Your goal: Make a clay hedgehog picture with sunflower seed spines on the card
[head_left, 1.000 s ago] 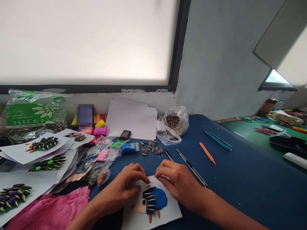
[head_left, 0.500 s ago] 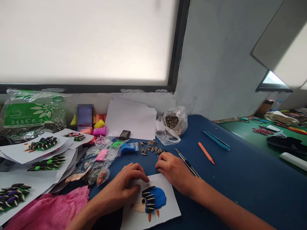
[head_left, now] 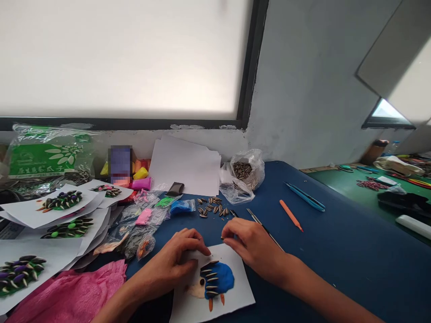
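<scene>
A white sheet of paper [head_left: 240, 294] lies before me with a clay hedgehog picture on it. Its body is blue clay [head_left: 224, 277], with a peach face [head_left: 197, 289] and small orange feet. Several striped sunflower seeds stick in a column along the body's left side. My left hand [head_left: 178, 258] rests on the sheet's upper left, thumb and forefinger apart, holding nothing. Just above the sheet's top edge, my right hand [head_left: 252, 242] pinches a sunflower seed [head_left: 222, 238], of which only a dark tip shows. Loose sunflower seeds [head_left: 212, 207] lie beyond it on the blue table.
A plastic bag of seeds [head_left: 244, 169] stands at the back beside white paper [head_left: 185, 166]. Finished pictures [head_left: 60, 202], clay packets [head_left: 182, 206] and a pink cloth [head_left: 74, 291] fill the left. Rightward lie a craft knife [head_left: 259, 224], an orange pen [head_left: 291, 215] and blue tweezers [head_left: 306, 197].
My right hand has drawn back slightly from the loose seeds toward the sheet, with a seed tip now showing at its fingertips. My left hand has stayed in place.
</scene>
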Demonstrator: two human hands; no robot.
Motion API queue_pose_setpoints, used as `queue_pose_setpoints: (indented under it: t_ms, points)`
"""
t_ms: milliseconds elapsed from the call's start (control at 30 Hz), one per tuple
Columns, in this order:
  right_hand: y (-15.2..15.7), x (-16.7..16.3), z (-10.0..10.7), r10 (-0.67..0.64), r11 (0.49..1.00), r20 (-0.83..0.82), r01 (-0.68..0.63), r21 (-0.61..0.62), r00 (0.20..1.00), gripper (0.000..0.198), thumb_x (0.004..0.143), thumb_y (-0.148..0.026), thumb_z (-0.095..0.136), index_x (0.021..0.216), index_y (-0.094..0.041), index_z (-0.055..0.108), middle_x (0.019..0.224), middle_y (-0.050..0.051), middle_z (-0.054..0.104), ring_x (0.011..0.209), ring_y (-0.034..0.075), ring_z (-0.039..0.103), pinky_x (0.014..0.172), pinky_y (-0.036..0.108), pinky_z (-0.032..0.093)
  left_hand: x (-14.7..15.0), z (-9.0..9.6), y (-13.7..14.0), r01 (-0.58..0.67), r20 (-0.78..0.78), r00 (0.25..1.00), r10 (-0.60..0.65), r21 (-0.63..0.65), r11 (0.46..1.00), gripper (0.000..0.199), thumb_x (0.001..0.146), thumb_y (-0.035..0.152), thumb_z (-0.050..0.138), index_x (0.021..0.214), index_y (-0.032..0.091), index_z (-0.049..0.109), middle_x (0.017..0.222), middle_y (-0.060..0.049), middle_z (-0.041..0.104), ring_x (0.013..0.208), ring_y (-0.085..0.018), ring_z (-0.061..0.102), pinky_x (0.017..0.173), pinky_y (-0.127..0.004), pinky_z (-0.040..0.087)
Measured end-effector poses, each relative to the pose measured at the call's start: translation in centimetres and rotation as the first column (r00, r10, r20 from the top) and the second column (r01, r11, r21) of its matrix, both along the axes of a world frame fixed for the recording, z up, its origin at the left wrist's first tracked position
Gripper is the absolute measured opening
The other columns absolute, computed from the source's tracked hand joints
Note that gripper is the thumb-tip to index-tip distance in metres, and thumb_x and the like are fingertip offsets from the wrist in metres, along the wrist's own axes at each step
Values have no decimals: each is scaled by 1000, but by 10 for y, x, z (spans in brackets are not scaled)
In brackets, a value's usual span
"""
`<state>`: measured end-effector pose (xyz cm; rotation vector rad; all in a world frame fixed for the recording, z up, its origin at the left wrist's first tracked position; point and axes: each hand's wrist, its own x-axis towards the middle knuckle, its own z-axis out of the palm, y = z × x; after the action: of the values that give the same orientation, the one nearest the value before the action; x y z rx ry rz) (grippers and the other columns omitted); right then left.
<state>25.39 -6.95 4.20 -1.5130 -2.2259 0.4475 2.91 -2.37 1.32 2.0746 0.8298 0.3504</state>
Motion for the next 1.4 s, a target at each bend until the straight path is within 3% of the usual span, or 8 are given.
queue_pose_setpoints:
  t_ms: [167,300,800,1067,1400]
  points:
    - [-16,-4,2,123,990,-125,-130,-53,985,19,90,-10,57,91,-20,72,86,1,66,77,12,61,69,22,44,0,0,0,-2,2,1000,2,7,1000,44,66,6,43,98,25,66,105,-1,58,102,-21,51,92,-33,41]
    - [-21,-8,-5,110,993,-130,-115,-36,985,17,87,-9,60,88,-20,73,83,0,66,72,11,61,66,21,42,0,0,0,4,20,1000,-4,5,1000,41,68,7,43,97,25,66,104,-1,57,101,-21,51,92,-33,40]
    - [-19,-19,-13,108,993,31,-106,-47,994,15,90,-13,58,86,-18,71,83,2,65,74,12,61,65,21,41,-2,-8,2,3,70,998,-3,-1,1000,43,69,5,44,99,25,66,106,-1,57,103,-20,51,94,-33,39]
    - [-19,-24,-13,123,992,174,-126,6,977,22,92,-15,55,74,-17,66,74,0,58,66,10,53,57,22,32,-2,-8,2,11,94,996,-11,-7,1000,44,68,4,43,98,26,67,104,0,56,103,-20,51,94,-34,37]
    - [-18,-29,-20,128,991,293,-133,-4,948,17,88,-9,56,76,-16,65,77,3,60,67,13,53,57,25,31,0,-6,2,11,86,996,-10,-11,1000,40,68,7,44,96,25,67,103,-1,56,103,-20,51,94,-34,37]
